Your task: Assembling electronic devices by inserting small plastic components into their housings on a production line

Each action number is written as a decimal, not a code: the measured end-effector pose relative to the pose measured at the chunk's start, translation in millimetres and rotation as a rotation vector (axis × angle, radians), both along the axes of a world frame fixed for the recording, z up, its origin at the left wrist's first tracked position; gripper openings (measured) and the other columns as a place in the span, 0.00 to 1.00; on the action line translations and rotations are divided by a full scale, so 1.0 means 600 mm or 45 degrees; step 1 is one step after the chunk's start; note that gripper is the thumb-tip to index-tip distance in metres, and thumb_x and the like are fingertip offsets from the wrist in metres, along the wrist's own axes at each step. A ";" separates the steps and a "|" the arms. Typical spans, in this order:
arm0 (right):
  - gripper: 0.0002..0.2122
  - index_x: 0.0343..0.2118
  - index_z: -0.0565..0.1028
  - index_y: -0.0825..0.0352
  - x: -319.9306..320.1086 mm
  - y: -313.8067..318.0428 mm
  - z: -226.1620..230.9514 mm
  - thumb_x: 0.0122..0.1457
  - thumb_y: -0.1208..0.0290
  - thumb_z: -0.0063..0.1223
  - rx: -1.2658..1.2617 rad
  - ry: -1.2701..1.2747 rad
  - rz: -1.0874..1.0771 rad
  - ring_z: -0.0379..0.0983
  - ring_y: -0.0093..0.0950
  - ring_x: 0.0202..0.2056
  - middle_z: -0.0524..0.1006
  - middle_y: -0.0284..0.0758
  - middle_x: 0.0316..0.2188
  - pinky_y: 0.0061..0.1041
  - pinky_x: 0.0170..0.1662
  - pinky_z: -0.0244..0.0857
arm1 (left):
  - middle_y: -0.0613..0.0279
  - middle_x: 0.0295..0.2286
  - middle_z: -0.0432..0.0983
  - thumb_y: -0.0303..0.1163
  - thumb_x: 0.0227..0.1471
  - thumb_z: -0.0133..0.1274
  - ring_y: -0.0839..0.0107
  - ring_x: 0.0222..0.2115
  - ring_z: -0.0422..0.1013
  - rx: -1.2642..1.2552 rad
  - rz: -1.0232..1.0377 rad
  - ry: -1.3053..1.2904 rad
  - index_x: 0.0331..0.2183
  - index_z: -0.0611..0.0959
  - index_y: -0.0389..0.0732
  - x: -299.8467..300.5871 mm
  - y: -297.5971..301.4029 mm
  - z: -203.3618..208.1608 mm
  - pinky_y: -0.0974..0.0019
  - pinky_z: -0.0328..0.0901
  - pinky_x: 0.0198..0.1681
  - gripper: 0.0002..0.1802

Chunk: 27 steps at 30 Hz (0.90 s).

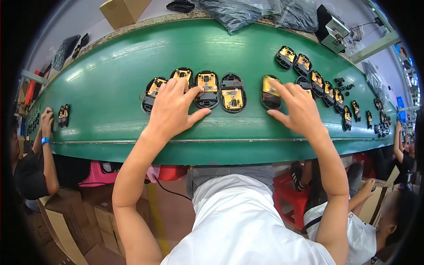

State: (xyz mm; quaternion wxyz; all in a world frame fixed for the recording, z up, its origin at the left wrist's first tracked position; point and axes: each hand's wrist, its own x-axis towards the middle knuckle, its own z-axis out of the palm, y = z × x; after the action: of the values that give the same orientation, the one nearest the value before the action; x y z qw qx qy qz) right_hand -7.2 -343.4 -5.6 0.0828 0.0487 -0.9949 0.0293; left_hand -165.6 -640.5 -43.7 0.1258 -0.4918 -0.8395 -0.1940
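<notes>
Several black oval housings with yellow circuit boards lie in a row on the green table. My left hand [174, 106] rests over the left part of the row, fingers spread and touching the housings. Beneath it are a left housing [148, 105] and a rear housing [181, 73], both partly hidden. Beside its index finger lies another housing [206, 98], and right of that one more housing [233, 95], with a red wire. My right hand [300, 106] has its fingers and thumb around the edge of a motion-blurred housing [270, 99]. Another housing [304, 82] shows partly behind its fingers.
A curved line of similar housings [328, 92] runs along the table's right side. Plastic bags [232, 13], a cardboard box [123, 12] and a metal device [333, 33] stand along the far edge. Co-workers sit at both sides; one person's hand [46, 121] is near housings at left.
</notes>
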 end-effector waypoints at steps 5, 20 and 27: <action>0.33 0.56 0.74 0.59 0.003 -0.011 0.001 0.47 0.52 0.71 -0.322 -0.106 -0.317 0.75 0.36 0.43 0.77 0.37 0.42 0.34 0.46 0.70 | 0.57 0.32 0.70 0.45 0.43 0.69 0.59 0.36 0.67 0.050 -0.042 -0.012 0.46 0.84 0.41 -0.002 -0.005 -0.013 0.56 0.65 0.43 0.29; 0.34 0.58 0.70 0.68 -0.065 -0.049 -0.031 0.56 0.46 0.61 -0.366 0.020 -0.358 0.78 0.47 0.40 0.75 0.45 0.45 0.42 0.45 0.73 | 0.57 0.33 0.69 0.45 0.43 0.69 0.56 0.36 0.67 0.123 -0.041 0.029 0.48 0.82 0.42 -0.003 0.006 -0.003 0.55 0.65 0.43 0.31; 0.26 0.57 0.72 0.63 0.001 -0.007 -0.004 0.57 0.61 0.64 -0.567 0.023 -0.181 0.76 0.41 0.45 0.73 0.42 0.51 0.36 0.48 0.71 | 0.59 0.34 0.67 0.53 0.45 0.65 0.60 0.37 0.65 -0.016 -0.327 0.171 0.52 0.81 0.45 0.008 0.071 0.022 0.58 0.62 0.42 0.35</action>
State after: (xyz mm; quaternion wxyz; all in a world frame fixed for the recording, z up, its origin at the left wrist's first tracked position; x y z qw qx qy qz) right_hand -6.5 -347.3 -8.1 0.1021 -0.0408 -0.9641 0.2418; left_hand -160.8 -598.1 -30.5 0.1526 -0.6077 -0.7606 -0.1701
